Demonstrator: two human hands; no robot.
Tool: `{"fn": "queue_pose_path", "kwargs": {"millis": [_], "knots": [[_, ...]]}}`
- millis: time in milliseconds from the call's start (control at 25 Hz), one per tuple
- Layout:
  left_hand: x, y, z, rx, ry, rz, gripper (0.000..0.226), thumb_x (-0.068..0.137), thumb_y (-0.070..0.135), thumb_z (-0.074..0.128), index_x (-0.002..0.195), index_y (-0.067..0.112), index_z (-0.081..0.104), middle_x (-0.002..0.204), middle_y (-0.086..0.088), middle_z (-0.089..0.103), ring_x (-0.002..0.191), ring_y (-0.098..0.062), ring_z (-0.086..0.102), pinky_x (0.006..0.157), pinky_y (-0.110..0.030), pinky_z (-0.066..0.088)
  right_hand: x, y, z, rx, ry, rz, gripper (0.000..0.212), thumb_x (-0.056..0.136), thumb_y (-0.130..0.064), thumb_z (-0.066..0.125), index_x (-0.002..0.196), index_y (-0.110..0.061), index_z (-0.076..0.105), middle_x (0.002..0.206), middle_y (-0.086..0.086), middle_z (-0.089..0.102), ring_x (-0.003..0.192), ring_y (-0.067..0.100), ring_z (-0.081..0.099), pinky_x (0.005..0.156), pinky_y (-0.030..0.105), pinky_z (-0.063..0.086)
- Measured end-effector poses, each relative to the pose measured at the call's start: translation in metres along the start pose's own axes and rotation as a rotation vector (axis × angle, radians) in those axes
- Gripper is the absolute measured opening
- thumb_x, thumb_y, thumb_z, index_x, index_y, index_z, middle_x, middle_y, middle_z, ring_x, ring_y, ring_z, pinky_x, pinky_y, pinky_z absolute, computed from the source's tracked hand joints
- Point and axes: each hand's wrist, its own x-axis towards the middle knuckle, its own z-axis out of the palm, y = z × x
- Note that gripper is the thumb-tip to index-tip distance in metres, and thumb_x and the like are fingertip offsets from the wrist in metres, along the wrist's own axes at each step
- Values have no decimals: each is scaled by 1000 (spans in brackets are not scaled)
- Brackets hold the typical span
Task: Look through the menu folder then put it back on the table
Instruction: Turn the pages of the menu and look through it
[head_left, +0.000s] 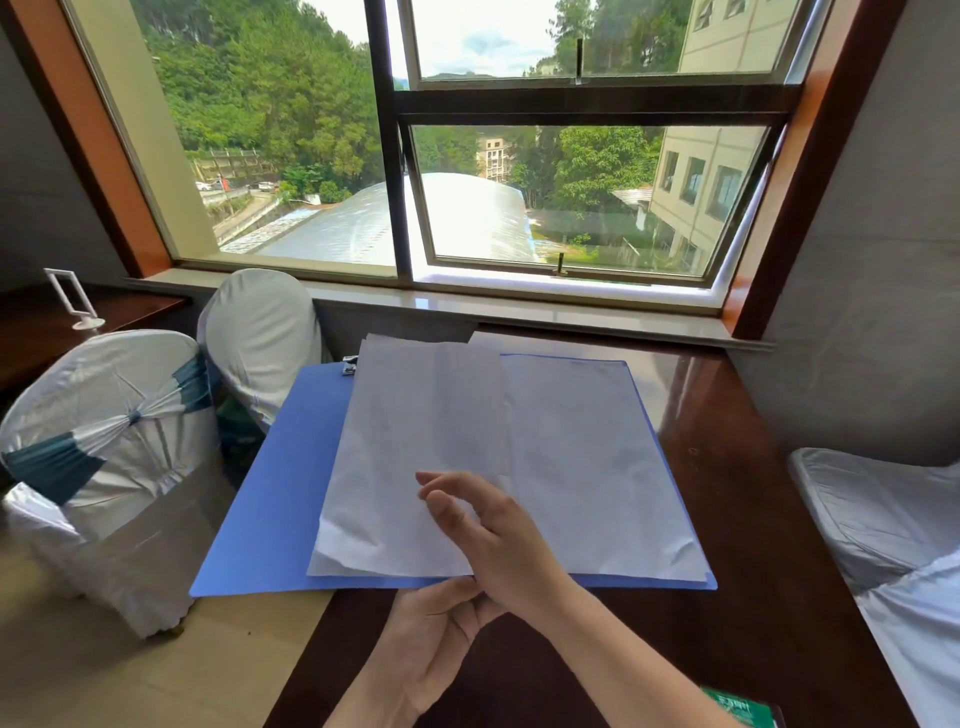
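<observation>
The blue menu folder (280, 483) lies spread open with white pages (571, 457) across both halves. A metal clip (349, 366) sits at its top left. Its right half is over the dark wooden table (753, 519), while its left half juts past the table's left edge. My left hand (431, 629) grips the folder's near edge at the middle. My right hand (488, 530) hovers on the left page near the spine with fingers apart; a page there bulges upward.
Two chairs in white covers, one with a teal sash (104, 431), stand close to the left of the table. Another white-covered chair (883, 519) is at the right. A green packet (737, 709) lies at the table's near edge. The window sill (519, 306) runs behind.
</observation>
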Motion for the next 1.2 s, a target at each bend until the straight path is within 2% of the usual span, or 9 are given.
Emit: {"fn": "queue_pose_path", "kwargs": {"millis": [80, 160, 320, 440, 560, 720, 880, 1040, 1200], "knots": [[2, 2, -3, -9, 3, 24, 58, 86, -17, 50, 142, -5, 42, 133, -32, 59, 117, -44, 62, 86, -53, 58, -9, 4, -11, -14, 92, -13, 24, 99, -34, 57, 120, -30, 67, 129, -21, 66, 121, -9, 55, 102, 22, 45], [4, 6, -6, -29, 12, 62, 55, 88, -17, 47, 140, 1, 49, 136, -28, 60, 122, -44, 60, 87, -57, 56, -23, 15, -27, -100, 221, -25, 31, 97, -28, 62, 127, -33, 64, 129, -19, 66, 122, -8, 54, 104, 21, 43], [8, 11, -8, -37, 60, 81, 50, 84, -17, 56, 130, 2, 60, 135, -24, 62, 120, -46, 61, 83, -59, 58, -62, 45, -65, -503, 388, 51, 48, 93, -38, 64, 140, -31, 54, 150, -8, 50, 143, 9, 36, 115, 27, 28], [11, 13, -7, -39, 101, 98, 58, 80, -17, 60, 134, 2, 55, 134, -23, 61, 118, -46, 62, 81, -59, 59, -84, 61, -81, -788, 417, 144, 64, 94, -66, 36, 146, -31, 48, 157, 8, 42, 150, 28, 27, 122, 46, 20], [14, 13, -2, 0, 96, 110, 56, 84, -16, 58, 136, 4, 54, 135, -22, 61, 120, -45, 61, 83, -59, 59, -92, 68, -83, -903, 368, 227, 79, 85, -78, 8, 151, -41, 31, 159, 12, 39, 153, 30, 20, 124, 49, 14], [18, 12, 6, 58, 44, 137, 47, 85, -16, 58, 124, 11, 66, 124, -17, 70, 114, -40, 66, 83, -53, 60, -89, 73, -82, -900, 341, 269, 71, 83, -77, 10, 150, -54, 3, 162, 8, 34, 155, 28, 13, 124, 46, 9], [21, 13, 6, 52, 70, 153, 50, 82, -18, 61, 123, 9, 66, 120, -17, 70, 112, -38, 68, 80, -50, 61, -82, 79, -81, -810, 374, 257, 68, 89, -75, 21, 146, -62, -14, 162, 6, 36, 154, 26, 14, 124, 45, 10], [21, 9, 2, 29, 114, 145, 43, 78, -18, 63, 111, 8, 73, 114, -18, 74, 107, -38, 70, 78, -49, 61, -77, 84, -76, -743, 376, 246, 71, 87, -79, 23, 147, -62, -11, 159, 4, 41, 153, 26, 19, 123, 46, 14], [23, 9, -2, 19, 116, 149, 45, 79, -20, 62, 114, 8, 72, 119, -19, 73, 112, -40, 68, 79, -51, 61, -73, 84, -71, -665, 351, 247, 75, 83, -84, 24, 148, -61, -6, 159, 0, 40, 154, 20, 14, 122, 39, 3]]}}
